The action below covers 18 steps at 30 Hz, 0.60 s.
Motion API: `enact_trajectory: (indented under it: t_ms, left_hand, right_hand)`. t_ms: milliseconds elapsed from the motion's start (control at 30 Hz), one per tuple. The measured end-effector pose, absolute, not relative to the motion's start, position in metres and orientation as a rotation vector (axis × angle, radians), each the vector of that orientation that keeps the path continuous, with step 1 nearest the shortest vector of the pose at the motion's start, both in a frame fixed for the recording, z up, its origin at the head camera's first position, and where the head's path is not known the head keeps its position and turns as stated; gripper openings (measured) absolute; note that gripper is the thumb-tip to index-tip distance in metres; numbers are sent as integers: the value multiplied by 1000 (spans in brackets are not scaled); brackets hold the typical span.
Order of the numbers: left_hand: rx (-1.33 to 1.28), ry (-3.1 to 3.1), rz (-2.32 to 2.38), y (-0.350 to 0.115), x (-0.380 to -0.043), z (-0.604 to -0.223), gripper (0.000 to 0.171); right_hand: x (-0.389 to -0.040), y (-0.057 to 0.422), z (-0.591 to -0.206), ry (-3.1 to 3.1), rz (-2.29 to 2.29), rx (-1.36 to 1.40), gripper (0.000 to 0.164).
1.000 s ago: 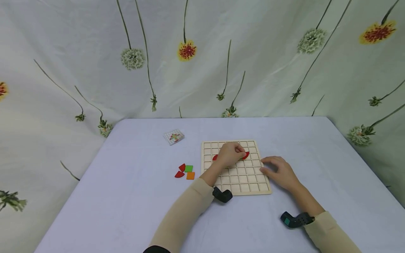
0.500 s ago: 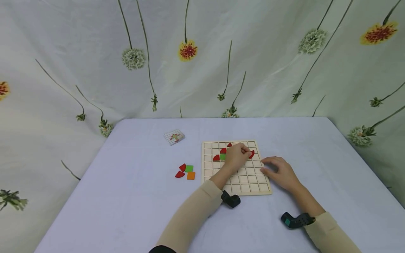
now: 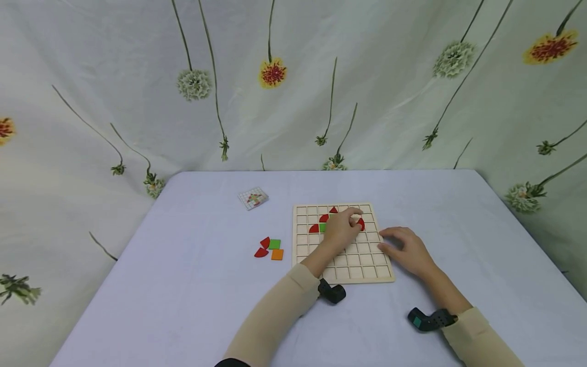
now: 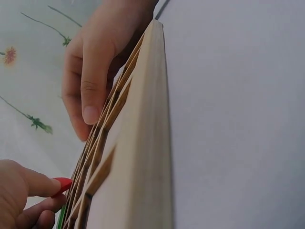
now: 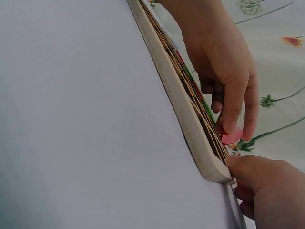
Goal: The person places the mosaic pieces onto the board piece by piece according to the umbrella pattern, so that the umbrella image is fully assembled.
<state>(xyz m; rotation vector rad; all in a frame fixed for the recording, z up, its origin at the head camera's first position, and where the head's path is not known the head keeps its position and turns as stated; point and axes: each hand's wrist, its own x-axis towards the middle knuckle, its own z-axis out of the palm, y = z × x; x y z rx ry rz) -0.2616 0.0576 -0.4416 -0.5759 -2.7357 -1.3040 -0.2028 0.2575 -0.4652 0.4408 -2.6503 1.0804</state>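
In the head view my left hand (image 3: 340, 228) reaches over the upper part of a wooden grid board (image 3: 341, 274). Thumb and fingers pinch a red quarter-circle tile (image 3: 361, 224), and the right wrist view shows the same tile (image 5: 232, 136) tilted at the thumb tip. The index finger extends apart from the thumb. My right hand (image 3: 407, 250) rests beside the board's right edge, its thumb and index fingertips touching the frame. Red tiles (image 3: 314, 228) and a green square tile (image 3: 323, 228) lie in the grid, others partly hidden under the left hand.
Left of the board lie two red quarter-circle tiles (image 3: 261, 253), a loose green square (image 3: 274, 244) and an orange square (image 3: 277, 254). A small pattern card (image 3: 253, 198) lies farther back on the white-covered table (image 3: 183, 285). A flowered cloth (image 3: 293, 117) hangs behind.
My left hand has moved right across the board with the red tile; over the last half second the tile has turned and the index finger has spread from the thumb. My right hand stays put.
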Motion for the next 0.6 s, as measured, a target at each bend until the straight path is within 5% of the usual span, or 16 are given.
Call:
enact_trajectory:
  t_ms: [600]
  left_hand:
    - [-644, -2755, -970, 55, -266, -441, 15]
  right_hand:
    - [-204, 258, -467, -2652, 1078, 438, 31]
